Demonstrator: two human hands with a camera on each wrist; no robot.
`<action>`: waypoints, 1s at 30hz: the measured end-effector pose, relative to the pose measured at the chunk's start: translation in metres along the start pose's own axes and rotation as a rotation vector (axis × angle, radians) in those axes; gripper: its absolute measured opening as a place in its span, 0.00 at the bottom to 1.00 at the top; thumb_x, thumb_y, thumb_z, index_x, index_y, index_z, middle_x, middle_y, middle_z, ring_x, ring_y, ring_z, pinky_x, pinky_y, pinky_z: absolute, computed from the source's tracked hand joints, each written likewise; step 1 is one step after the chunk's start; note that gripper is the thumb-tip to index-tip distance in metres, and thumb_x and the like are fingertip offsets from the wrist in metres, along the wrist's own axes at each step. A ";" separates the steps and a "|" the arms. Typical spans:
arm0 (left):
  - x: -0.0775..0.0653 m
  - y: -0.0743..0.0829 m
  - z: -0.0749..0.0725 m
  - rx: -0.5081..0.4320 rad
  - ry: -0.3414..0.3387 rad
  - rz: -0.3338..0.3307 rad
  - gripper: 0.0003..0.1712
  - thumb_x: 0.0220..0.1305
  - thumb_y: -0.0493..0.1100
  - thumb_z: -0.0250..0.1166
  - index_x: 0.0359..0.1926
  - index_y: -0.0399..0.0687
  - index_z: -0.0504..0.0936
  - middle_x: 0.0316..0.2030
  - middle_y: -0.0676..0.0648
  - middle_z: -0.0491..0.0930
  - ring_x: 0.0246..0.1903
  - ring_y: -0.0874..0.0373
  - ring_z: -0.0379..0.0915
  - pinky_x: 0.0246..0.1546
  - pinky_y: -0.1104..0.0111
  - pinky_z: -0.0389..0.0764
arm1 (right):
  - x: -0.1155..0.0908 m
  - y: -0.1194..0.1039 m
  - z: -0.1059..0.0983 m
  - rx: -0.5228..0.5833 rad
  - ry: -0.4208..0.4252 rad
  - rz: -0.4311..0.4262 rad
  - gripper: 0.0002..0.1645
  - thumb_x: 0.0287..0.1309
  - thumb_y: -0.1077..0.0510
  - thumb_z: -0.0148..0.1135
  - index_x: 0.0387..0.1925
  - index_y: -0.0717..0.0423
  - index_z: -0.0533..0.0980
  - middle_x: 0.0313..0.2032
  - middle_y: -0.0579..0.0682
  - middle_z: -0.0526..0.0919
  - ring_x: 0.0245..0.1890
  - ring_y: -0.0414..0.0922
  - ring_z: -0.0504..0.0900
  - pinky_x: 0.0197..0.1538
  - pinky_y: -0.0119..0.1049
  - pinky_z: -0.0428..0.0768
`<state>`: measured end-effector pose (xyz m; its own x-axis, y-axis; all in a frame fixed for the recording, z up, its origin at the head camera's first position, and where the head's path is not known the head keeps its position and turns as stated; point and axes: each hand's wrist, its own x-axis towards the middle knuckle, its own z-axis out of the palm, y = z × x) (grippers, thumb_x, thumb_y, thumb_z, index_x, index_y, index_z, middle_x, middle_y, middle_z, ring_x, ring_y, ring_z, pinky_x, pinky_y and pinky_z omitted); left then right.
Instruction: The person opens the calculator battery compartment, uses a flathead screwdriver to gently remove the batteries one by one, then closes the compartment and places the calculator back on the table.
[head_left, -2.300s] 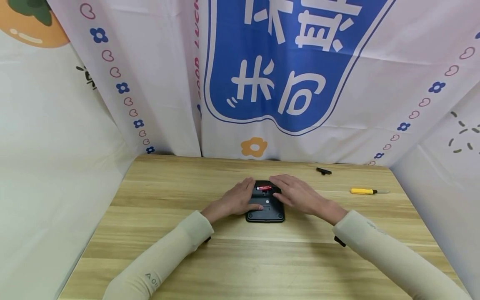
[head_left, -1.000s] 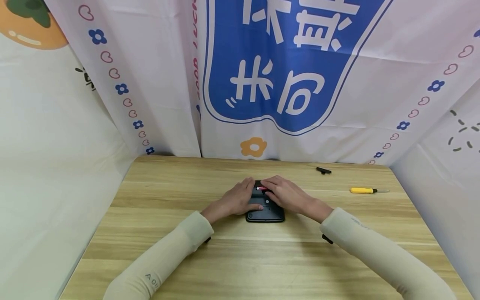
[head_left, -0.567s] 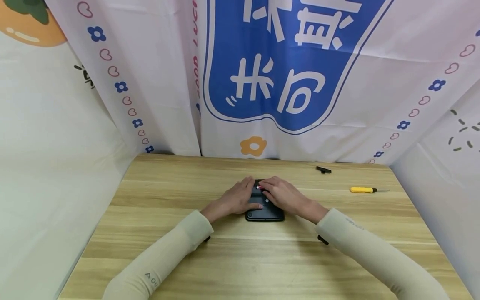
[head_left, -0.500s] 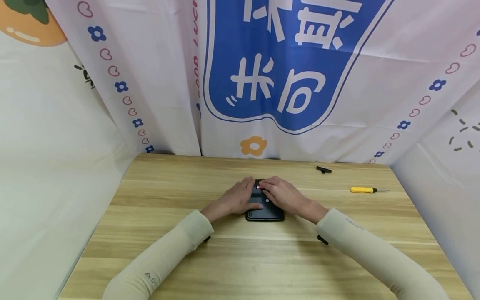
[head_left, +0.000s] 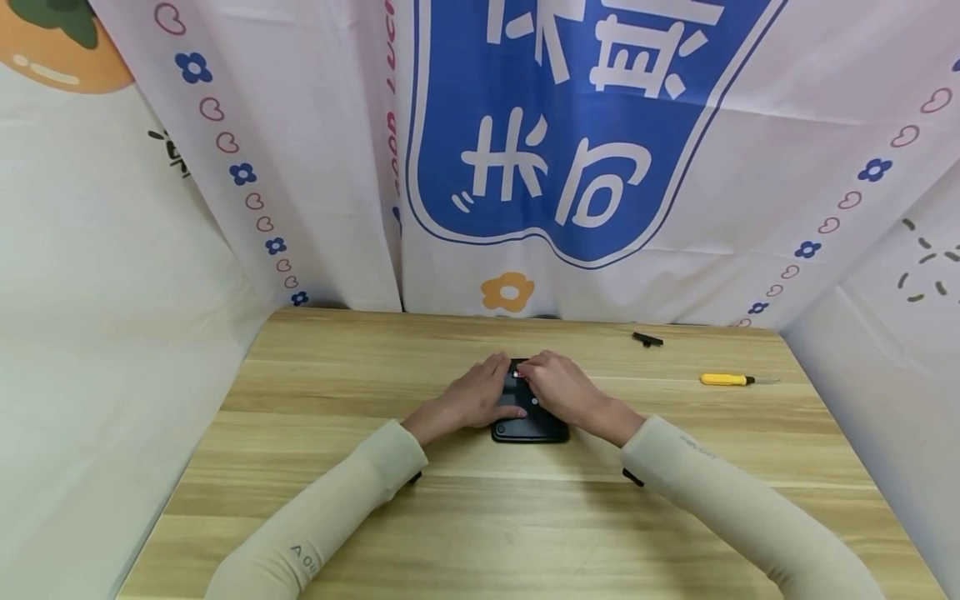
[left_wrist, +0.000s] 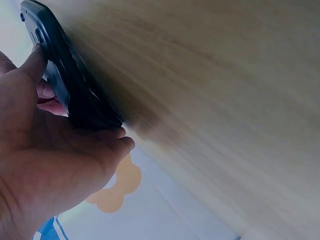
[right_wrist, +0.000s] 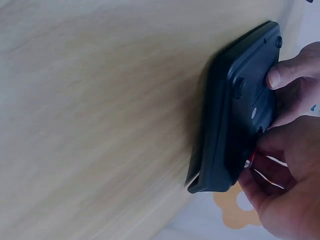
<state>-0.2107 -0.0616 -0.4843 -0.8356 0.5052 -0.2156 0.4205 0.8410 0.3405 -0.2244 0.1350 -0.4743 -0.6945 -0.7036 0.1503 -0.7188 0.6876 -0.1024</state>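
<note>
A black calculator [head_left: 531, 429] lies back side up on the wooden table, with round feet at its corners. My left hand [head_left: 474, 396] holds its left side, thumb across the back and fingers along the far edge. Over the calculator's far right part, my right hand [head_left: 567, 392] pinches a small red battery [right_wrist: 252, 158] at the battery slot between thumb and fingers. Only the battery's pale end and a bit of red show in the head view; the rest is hidden by the fingers. In the left wrist view, the calculator [left_wrist: 60, 65] has the left thumb on it.
A small black plastic cover [head_left: 647, 340] lies near the table's back edge, right of the hands. Farther right is a screwdriver [head_left: 724, 380] with a yellow handle. A printed cloth [head_left: 337, 208] hangs right behind the table [head_left: 480, 525].
The right hand has moved left over the battery, which showed fully in its slot at first, and its fingers have come together on it. The left hand and calculator have stayed put.
</note>
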 end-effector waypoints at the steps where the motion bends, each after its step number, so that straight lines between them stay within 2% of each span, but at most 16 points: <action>1: 0.000 0.000 0.000 0.000 0.001 0.001 0.56 0.74 0.67 0.63 0.83 0.35 0.51 0.83 0.35 0.51 0.83 0.45 0.46 0.81 0.53 0.56 | 0.001 -0.001 0.000 -0.006 -0.004 -0.003 0.15 0.71 0.69 0.63 0.55 0.65 0.85 0.50 0.61 0.89 0.52 0.55 0.87 0.55 0.47 0.88; 10: 0.000 0.000 -0.001 -0.007 -0.008 -0.008 0.56 0.74 0.67 0.63 0.83 0.35 0.50 0.83 0.36 0.50 0.83 0.45 0.44 0.82 0.53 0.55 | 0.003 -0.007 -0.001 -0.074 -0.048 0.015 0.16 0.65 0.70 0.70 0.54 0.64 0.86 0.49 0.60 0.89 0.49 0.54 0.86 0.53 0.45 0.88; 20: -0.001 0.001 -0.002 -0.032 -0.010 -0.013 0.56 0.73 0.66 0.64 0.83 0.36 0.51 0.83 0.37 0.49 0.83 0.45 0.43 0.82 0.54 0.54 | 0.005 -0.010 -0.004 -0.135 -0.078 0.023 0.21 0.55 0.65 0.81 0.52 0.63 0.87 0.48 0.59 0.89 0.47 0.53 0.86 0.54 0.46 0.87; 30: 0.000 0.000 0.000 -0.020 -0.016 -0.005 0.57 0.74 0.67 0.63 0.83 0.35 0.50 0.83 0.36 0.49 0.83 0.45 0.43 0.82 0.53 0.55 | 0.005 -0.013 -0.005 -0.171 -0.066 0.010 0.21 0.55 0.67 0.80 0.52 0.63 0.87 0.47 0.59 0.88 0.45 0.53 0.85 0.50 0.45 0.89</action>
<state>-0.2105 -0.0616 -0.4838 -0.8321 0.5038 -0.2319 0.4088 0.8397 0.3574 -0.2188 0.1234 -0.4670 -0.7063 -0.7027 0.0851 -0.6997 0.7113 0.0661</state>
